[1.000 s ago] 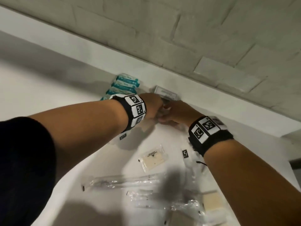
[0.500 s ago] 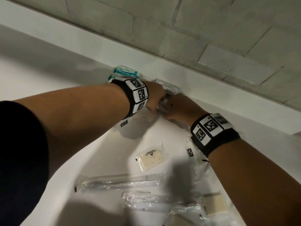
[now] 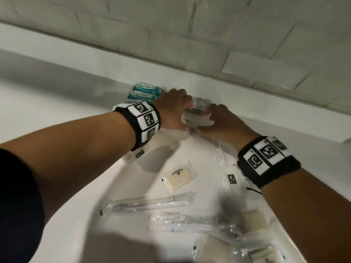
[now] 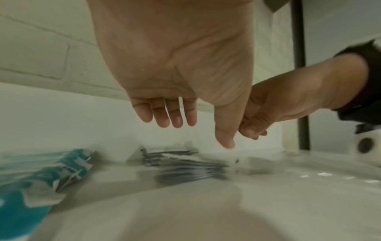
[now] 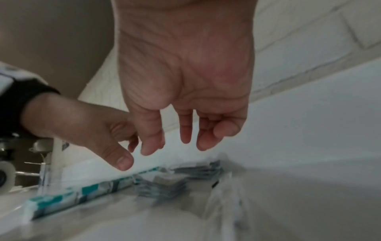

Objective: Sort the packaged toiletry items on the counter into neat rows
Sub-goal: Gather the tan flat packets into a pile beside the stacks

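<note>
- your left hand [image 3: 173, 109] and right hand [image 3: 221, 123], together on the grey sachets [image 4: 181, 164] half a second ago, now hover above them with relaxed fingers.
- that stack looks settled at 12 o'clock, teal packets [image 3: 145, 93] at its 9; loose toothbrush packs [image 3: 150, 204] at 6 wait.

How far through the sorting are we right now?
Roughly midway. Done: the teal packets sit lined up along the back wall. In hand: the left hand and right hand hover open over the grey sachet stack beside them. Left: the soap packet, the long clear-wrapped items and the loose pile near the front lie scattered.
</note>
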A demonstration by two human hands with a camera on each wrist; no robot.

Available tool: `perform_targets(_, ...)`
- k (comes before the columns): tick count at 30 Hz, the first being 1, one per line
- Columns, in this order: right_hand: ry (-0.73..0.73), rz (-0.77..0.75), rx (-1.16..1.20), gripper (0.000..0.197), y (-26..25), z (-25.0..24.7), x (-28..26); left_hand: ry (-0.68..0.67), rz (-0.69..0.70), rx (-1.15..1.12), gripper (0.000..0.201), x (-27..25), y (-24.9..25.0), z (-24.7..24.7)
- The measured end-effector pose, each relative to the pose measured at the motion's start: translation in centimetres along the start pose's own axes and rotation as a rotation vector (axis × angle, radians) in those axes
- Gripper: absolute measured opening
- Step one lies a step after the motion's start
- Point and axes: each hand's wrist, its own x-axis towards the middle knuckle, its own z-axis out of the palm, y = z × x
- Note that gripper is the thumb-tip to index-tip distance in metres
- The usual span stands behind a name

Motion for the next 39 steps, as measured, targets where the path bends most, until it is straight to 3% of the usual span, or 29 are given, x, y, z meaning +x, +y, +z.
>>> perform_targets(2,0.052,0.001,-0.057,0.038,0.6,-1.4,-2.9,0.021,0.0,-0.071,0.049,-1.9,0.8,-0.3)
perform_targets(4,-0.033,0.01,-0.145,0.029,2.0,-2.4,-5.8,-0.034,0.025,-0.05,0.041,-4.2,2.1,-0.1)
perform_targets(9,-0.201,0.062,-0.209,0.012,5.4,-2.9,-14.3,-0.236,-0.018,-0.043,0.052,-9.2,6.2,1.1)
perform_targets(13,-0.289,0.062,-0.279,0.026,6.2,-1.3,-19.1,-0.305,-0.185,-0.031,0.076,-10.7,9.1,2.8)
perform_targets(17,-0.22,-0.018,-0.342,0.045,5.7,0.7,-21.9,-0.277,-0.336,-0.07,0.075,-10.7,10.3,4.2)
perform_targets(20,-0.175,-0.005,-0.434,0.042,5.1,1.0,-22.7,-0.255,-0.412,-0.098,0.059,-11.2,10.8,4.2)
perform_targets(24,-0.166,0.019,-0.453,0.031,5.0,0.9,-23.9,-0.01,-0.273,-0.163,0.025,-13.4,13.3,3.1)
perform_targets(26,-0.135,0.034,-0.346,0.024,5.4,0.2,-24.7,-0.063,-0.153,-0.236,0.038,-14.8,15.3,2.5)
perform_targets(30,-0.251,-0.028,-0.362,0.021,5.8,0.2,-27.4,-0.374,-0.004,-0.138,0.038,-17.2,19.7,3.2)
perform_targets(33,-0.201,-0.04,-0.39,0.015,5.7,1.7,-29.4,-0.293,0.023,0.057,0.027,-17.9,22.1,4.6)
perform_targets(36,-0.142,-0.026,-0.418,0.035,5.2,2.3,-29.7,-0.175,0.007,0.038,0.029,-18.4,22.6,4.0)
perform_targets(39,-0.18,0.058,-0.438,0.052,5.4,2.2,-29.2,-0.202,-0.002,0.002,0.033,-18.1,22.4,3.4)
